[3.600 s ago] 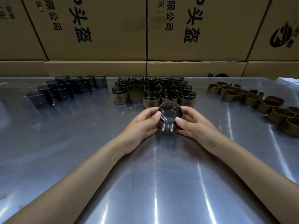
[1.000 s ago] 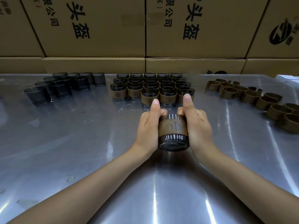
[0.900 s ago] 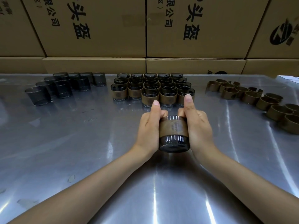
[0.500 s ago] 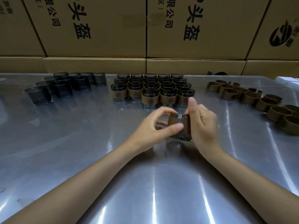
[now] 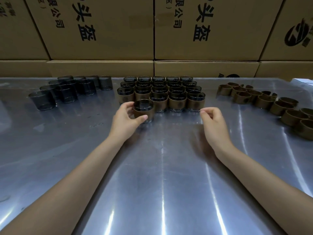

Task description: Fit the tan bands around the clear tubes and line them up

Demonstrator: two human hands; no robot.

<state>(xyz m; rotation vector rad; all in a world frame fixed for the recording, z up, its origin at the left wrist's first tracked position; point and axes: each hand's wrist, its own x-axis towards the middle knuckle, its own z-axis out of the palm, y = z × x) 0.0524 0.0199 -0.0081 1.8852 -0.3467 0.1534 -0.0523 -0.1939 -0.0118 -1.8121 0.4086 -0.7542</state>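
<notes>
- We are gripping a banded tube in our left hand, thumb and fingers curling round its tan band; it is standing upright at the front left corner of the block of finished tubes.
- Our fingers are hiding the tube's left side, and we cannot tell whether it is touching its neighbour.
- Our right hand is hovering just right of the block, fingers loosely curled, holding nothing.
- Bare tubes are clustering left of the block; loose tan bands are trailing off right, the last cut off by the frame edge.
- The block's back rows are overlapping and hard to count.
</notes>
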